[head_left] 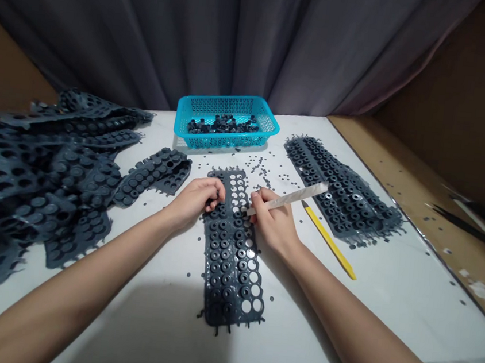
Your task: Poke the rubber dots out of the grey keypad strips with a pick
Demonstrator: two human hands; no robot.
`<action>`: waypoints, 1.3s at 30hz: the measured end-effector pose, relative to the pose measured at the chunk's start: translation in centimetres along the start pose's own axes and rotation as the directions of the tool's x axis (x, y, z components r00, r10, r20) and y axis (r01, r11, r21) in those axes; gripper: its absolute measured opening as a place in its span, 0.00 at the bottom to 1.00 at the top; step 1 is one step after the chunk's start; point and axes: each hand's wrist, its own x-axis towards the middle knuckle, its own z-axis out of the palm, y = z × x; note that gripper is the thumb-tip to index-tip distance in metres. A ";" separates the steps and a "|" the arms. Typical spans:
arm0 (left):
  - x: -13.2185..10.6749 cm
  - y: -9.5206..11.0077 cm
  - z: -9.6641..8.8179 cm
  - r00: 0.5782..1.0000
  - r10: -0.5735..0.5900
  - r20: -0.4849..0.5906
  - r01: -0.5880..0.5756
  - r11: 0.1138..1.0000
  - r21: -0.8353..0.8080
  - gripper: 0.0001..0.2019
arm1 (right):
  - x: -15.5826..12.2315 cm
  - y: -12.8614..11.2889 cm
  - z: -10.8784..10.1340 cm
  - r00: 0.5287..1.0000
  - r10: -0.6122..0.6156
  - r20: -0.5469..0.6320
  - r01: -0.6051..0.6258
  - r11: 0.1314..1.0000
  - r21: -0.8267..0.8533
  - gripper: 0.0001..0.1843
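A long dark rubber sheet (229, 261) studded with small rings lies lengthwise on the white table (387, 289) in front of me; several of its holes along the right side are empty. My left hand (195, 199) is closed, pinching the sheet's left edge near its far end. My right hand (273, 222) is closed round a pale flat stick tool (297, 197), whose tip rests on the sheet. A turquoise basket (226, 123) holding several loose black rings stands beyond the sheet.
A heap of punched-out rubber sheets (30, 176) covers the left of the table, with a smaller piece (156, 173) beside it. Another full sheet (341, 186) lies at the right, next to a yellow pencil-like stick (329, 241). Tiny rubber bits are scattered about. A brown bench (440, 196) adjoins at right.
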 end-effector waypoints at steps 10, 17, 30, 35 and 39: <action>-0.7 -0.1 1.1 0.944 0.216 0.248 -0.328 0.571 0.752 0.10 | 0.0 0.2 -0.1 1.000 -0.022 -0.015 0.022 1.000 -0.014 0.20; -0.6 0.3 0.9 0.935 0.197 0.296 -0.355 0.523 0.775 0.15 | -0.1 0.2 0.2 0.999 -0.027 -0.019 0.027 1.000 -0.005 0.20; 0.6 3.0 1.3 0.875 0.053 0.481 -0.481 0.216 0.850 0.09 | -0.1 -0.1 0.6 0.994 -0.095 0.046 0.102 0.976 -0.193 0.17; 1.4 3.4 1.2 0.848 0.034 0.529 -0.525 0.190 0.830 0.06 | -0.2 -0.3 0.5 0.993 -0.089 0.073 0.106 0.954 -0.281 0.16; 0.7 1.5 0.5 0.852 0.169 0.495 -0.522 0.339 0.783 0.06 | -0.1 -0.5 0.5 0.992 -0.097 0.082 0.122 0.911 -0.394 0.15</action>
